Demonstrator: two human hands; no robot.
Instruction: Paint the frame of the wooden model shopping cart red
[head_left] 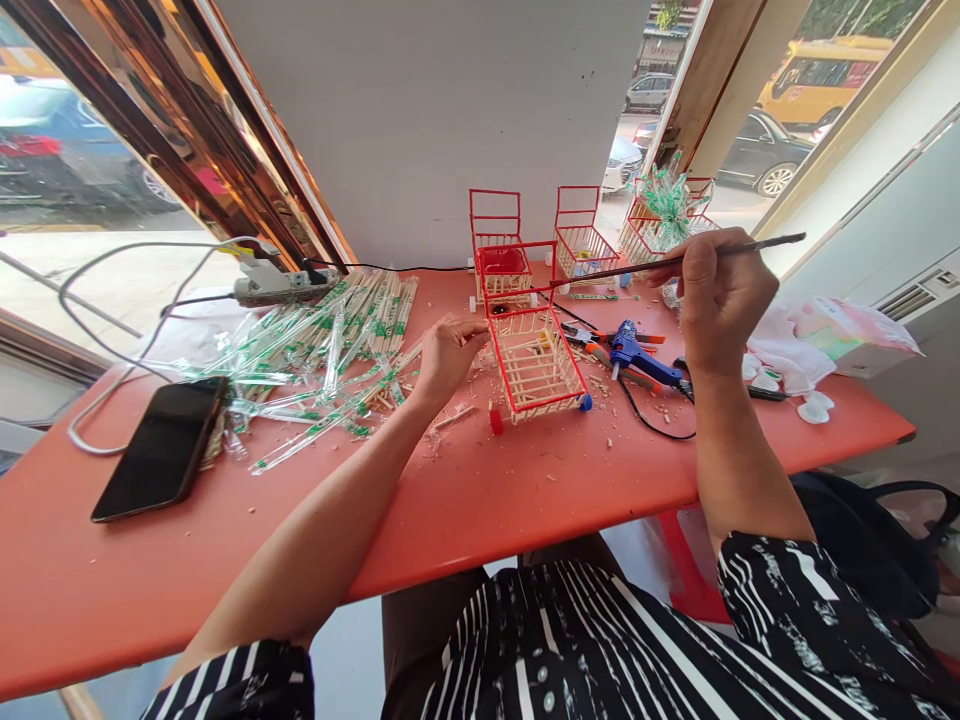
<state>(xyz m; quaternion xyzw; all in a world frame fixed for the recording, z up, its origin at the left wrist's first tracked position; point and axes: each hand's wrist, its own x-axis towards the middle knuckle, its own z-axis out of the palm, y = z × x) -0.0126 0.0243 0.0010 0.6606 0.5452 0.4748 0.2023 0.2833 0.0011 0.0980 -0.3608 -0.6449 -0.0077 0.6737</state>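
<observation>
Cart in hand: we note a small stick-built shopping cart (536, 362) with red-painted frame, at 12 o'clock on the red worktop (525, 490), just past centre; red rim and handle look painted, basket slats bare wood.
Left hand (448, 355): at 9 o'clock of the cart, fingertips curled and touching its left rim, steadying it; holds nothing else.
Right hand (718, 300): at 2 o'clock of the cart, raised above the worktop, closed around a thin paintbrush (679, 262) whose tip reaches toward the handle.
Done, as we judge: three more red-framed carts (496, 245) stand at 12 o'clock by the wall; one holds green-tipped wrappers.
Left, as we judge: small wheels (496, 420) look fitted at the cart's near corners; slats unpainted; wood shavings scattered around.
Stock: wrapped chopsticks (330, 345) piled at 10 o'clock, many wrappers open.
Tools: blue glue gun (637, 358) and pliers at 2 o'clock, just beside the cart.
Other: black phone (161, 448) at 9 o'clock; power strip (281, 285) at 11 o'clock.
Writing: green print on wrappers, too small to read; no brand legible.
</observation>
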